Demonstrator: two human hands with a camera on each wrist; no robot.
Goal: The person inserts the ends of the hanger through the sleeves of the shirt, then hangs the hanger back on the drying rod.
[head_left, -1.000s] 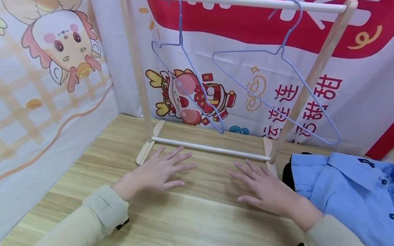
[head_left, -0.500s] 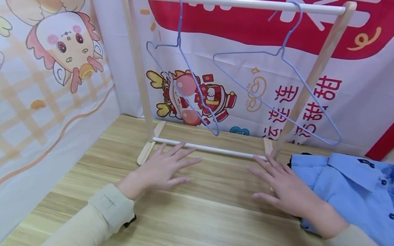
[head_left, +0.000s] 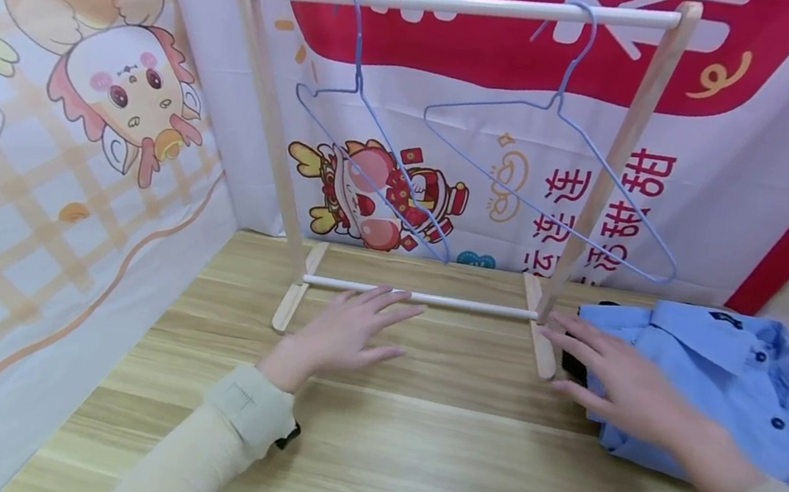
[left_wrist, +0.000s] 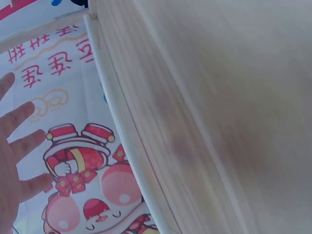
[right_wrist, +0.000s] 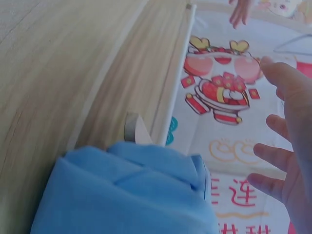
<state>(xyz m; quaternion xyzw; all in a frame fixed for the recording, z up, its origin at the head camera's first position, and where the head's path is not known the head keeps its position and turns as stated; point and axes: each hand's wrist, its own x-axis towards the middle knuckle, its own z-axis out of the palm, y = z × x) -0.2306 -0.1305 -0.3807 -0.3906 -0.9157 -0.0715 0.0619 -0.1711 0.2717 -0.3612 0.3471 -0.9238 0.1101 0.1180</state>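
My left hand (head_left: 343,330), fingers spread and holding nothing, hovers in front of the rack's low white bar (head_left: 432,299). Its fingertips overlap that bar in the head view. To the right, my right hand (head_left: 635,389) reaches over the near left side of a folded light-blue shirt (head_left: 721,368) with dark buttons. Its fingers are extended and point at the foot of the rack's right post. The right wrist view shows the shirt (right_wrist: 126,195) as a soft bundle below the spread right hand (right_wrist: 292,141). Something black shows under the shirt's left edge.
A wooden rack (head_left: 466,6) stands at the table's back. Two blue wire hangers hang from its top rod, a left hanger (head_left: 379,139) and a right hanger (head_left: 551,176). Printed cloth (head_left: 508,140) covers the back and left sides. Bare wood table (head_left: 411,450) lies in front.
My right hand has moved right, from in front of the rack to over the shirt's left side. The left hand has drifted slightly right. The left hanger sways a little.
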